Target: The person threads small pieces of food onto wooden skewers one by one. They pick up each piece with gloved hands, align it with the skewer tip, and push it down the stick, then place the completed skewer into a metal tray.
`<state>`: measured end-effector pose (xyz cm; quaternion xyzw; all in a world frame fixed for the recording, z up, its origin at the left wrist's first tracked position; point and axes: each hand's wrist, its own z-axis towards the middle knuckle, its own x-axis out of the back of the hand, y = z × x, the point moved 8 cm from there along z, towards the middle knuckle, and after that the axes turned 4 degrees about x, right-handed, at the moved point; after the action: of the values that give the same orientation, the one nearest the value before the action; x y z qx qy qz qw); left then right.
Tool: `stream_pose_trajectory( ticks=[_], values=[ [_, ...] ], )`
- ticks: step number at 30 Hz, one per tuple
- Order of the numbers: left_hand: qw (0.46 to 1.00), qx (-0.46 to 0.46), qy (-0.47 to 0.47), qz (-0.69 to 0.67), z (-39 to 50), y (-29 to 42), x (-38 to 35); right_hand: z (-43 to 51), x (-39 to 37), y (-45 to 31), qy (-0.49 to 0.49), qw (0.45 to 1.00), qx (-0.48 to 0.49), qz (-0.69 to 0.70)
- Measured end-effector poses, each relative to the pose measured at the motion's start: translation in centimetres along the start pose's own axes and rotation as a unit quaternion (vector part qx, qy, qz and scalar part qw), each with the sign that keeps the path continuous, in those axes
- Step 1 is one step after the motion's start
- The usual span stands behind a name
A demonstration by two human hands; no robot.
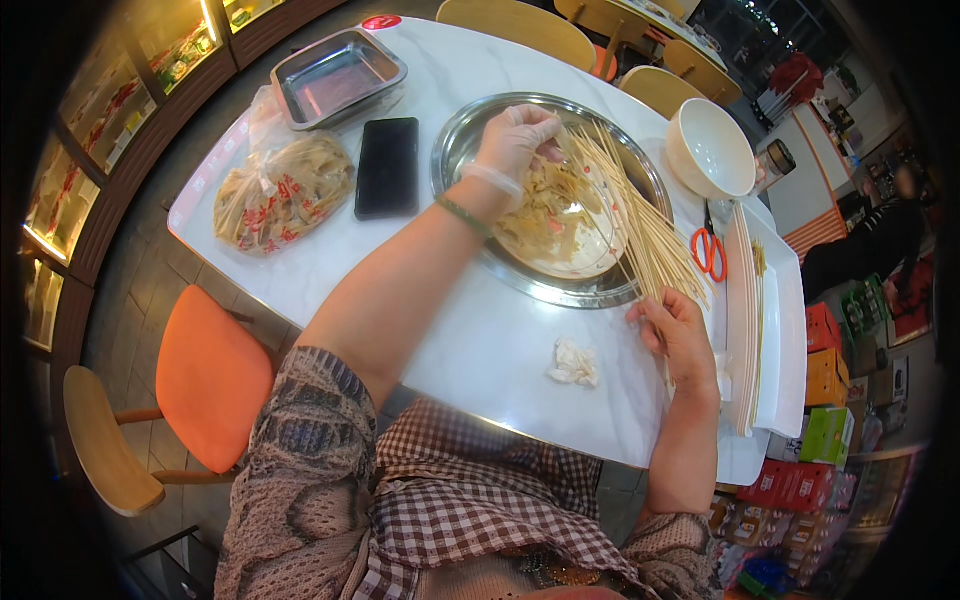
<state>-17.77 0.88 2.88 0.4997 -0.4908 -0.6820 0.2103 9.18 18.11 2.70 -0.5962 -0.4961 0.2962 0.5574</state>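
Note:
My left hand (525, 139), in a clear plastic glove, is over a round steel tray (457, 142). Its fingertips pinch what looks like a thin, pale food piece (564, 146), partly hidden by the fingers. Beneath it, a patterned plate (592, 259) in the tray carries a heap of beige food strips (544, 214). Many bamboo skewers (645, 217) lie across the plate and the tray's right rim. My bare right hand (679, 334) grips a thin bamboo skewer by its lower end, beside the bundle; the fingers cover part of it.
Left on the table are a tied bag of food (285, 195), a black phone (387, 169) and a rectangular steel pan (337, 79). Right are a white bowl (710, 150), orange-handled scissors (709, 251) and a long white container (784, 337). Crumpled tissue (574, 364) lies in front.

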Motion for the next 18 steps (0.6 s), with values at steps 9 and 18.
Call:
stream_pose_trajectory(
  ticks=[9,18],
  values=[
    [1.000,0.015,-0.028,-0.001,0.35,-0.16,0.05,0.21,0.49,0.17,-0.008,0.999,0.018,-0.036],
    [0.999,0.044,-0.026,-0.004,-0.22,-0.36,-0.08,0.09,0.37,-0.22,0.003,0.999,0.016,-0.032]
  ],
)
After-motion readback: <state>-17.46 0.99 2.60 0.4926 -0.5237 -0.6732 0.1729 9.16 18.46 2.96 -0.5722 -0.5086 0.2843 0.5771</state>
